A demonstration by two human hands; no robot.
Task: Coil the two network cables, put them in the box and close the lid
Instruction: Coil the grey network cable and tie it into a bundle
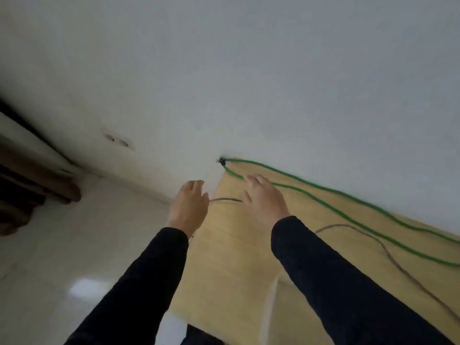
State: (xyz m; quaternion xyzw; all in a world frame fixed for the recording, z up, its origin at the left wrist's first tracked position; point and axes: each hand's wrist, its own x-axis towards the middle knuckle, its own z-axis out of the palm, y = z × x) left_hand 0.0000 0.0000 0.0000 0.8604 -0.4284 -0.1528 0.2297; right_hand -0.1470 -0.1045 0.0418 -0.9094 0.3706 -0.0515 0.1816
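At far left a dark wooden piece [37, 180] stands on the pale glossy floor [74, 245], with a wall socket [119, 139] on the white wall. Your left hand [189, 205] hovers off the table's left edge, fingers straight and together, the thin brown cable [225, 200] running between it and your right hand [263, 200] (whether either touches it, you cannot tell). Right fingers lie loosely spread over the smooth tan table [236, 257]. The ropy green cable [323, 195] doubles back at the far corner, trailing right.
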